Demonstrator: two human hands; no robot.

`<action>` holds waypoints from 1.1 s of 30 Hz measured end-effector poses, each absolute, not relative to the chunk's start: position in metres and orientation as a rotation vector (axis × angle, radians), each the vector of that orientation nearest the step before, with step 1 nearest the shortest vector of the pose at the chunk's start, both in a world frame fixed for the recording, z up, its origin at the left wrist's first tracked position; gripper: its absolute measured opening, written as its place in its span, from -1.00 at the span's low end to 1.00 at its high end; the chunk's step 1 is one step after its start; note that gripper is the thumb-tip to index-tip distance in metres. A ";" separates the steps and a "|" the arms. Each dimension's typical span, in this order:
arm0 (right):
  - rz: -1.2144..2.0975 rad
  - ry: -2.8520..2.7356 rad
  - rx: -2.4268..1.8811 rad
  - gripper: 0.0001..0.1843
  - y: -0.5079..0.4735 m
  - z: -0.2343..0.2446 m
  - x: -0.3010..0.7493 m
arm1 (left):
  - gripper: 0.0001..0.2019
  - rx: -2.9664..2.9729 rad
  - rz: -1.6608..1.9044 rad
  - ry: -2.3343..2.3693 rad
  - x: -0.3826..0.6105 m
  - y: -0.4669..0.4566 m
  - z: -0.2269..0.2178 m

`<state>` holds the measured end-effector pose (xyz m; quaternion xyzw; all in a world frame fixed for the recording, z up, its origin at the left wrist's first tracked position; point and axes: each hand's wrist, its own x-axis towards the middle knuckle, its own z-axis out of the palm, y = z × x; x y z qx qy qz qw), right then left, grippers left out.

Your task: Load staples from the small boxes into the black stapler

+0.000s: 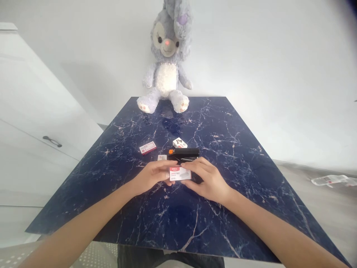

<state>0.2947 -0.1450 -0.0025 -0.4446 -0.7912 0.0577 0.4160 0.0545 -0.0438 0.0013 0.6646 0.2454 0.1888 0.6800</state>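
A small white and red staple box (180, 174) is held between my two hands above the table's near half. My left hand (154, 175) grips its left end, and the fingers of my right hand (208, 178) close on its right end and top. Just beyond the box lies a black stapler (185, 152) with an orange tip. A small white box (162, 157) shows partly behind my left fingers. Farther back are a white box with a dark picture (180, 143) and a white and dark red box (147, 147).
The blue marbled table (223, 223) narrows toward the wall. A grey plush toy (167, 74) sits at its far edge. On the left stands a white cabinet (36, 111) with a dark handle. Clear plastic packaging (331, 180) lies on the floor to the right.
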 end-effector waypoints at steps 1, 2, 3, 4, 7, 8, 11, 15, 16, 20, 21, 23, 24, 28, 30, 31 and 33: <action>0.147 -1.997 -1.107 -0.52 -0.145 -0.002 0.295 | -0.61 1.511 0.404 0.531 0.054 -0.044 0.002; 0.149 -2.004 -1.101 -0.52 -0.145 -0.002 0.295 | -0.63 1.530 0.384 0.528 0.054 -0.045 0.004; 0.152 -2.002 -1.100 -0.52 -0.145 -0.002 0.295 | -0.65 1.544 0.373 0.543 0.054 -0.045 0.005; 0.156 -1.993 -1.104 -0.51 -0.145 -0.002 0.295 | -0.65 1.547 0.372 0.566 0.054 -0.046 0.006; 0.167 -1.958 -1.121 -0.50 -0.145 -0.001 0.295 | -0.68 1.523 0.422 0.624 0.054 -0.045 0.008; 0.170 -1.951 -1.127 -0.51 -0.145 -0.001 0.295 | -0.70 1.520 0.449 0.636 0.054 -0.044 0.007; 0.175 -1.949 -1.151 -0.54 -0.145 0.000 0.294 | -0.77 1.524 0.559 0.692 0.053 -0.040 0.003; 0.157 -1.916 -1.205 -0.58 -0.148 0.000 0.294 | -0.83 1.461 0.683 0.771 0.053 -0.036 0.001; 0.147 -1.900 -1.227 -0.59 -0.148 0.000 0.294 | -0.83 1.438 0.704 0.782 0.053 -0.035 0.002; 0.112 -1.857 -1.284 -0.62 -0.148 0.001 0.295 | -0.81 1.365 0.760 0.836 0.053 -0.033 0.008; 0.107 -1.857 -1.280 -0.64 -0.148 0.001 0.295 | -0.81 1.350 0.765 0.850 0.053 -0.033 0.009; 0.101 -1.862 -1.261 -0.66 -0.147 0.002 0.295 | -0.80 1.325 0.773 0.867 0.053 -0.033 0.011; 0.103 -1.869 -1.253 -0.67 -0.147 0.002 0.295 | -0.80 1.321 0.775 0.866 0.053 -0.033 0.012; 0.144 -1.954 -1.215 -0.71 -0.147 0.003 0.294 | -0.81 1.326 0.759 0.816 0.052 -0.034 0.010; 0.172 -2.010 -1.196 -0.73 -0.147 0.003 0.294 | -0.82 1.332 0.748 0.774 0.051 -0.034 0.007; 0.177 -2.018 -1.195 -0.74 -0.147 0.003 0.294 | -0.82 1.336 0.742 0.754 0.050 -0.034 0.005; 0.144 -2.004 -1.219 -0.74 -0.148 0.002 0.294 | -0.82 1.346 0.732 0.722 0.049 -0.034 0.001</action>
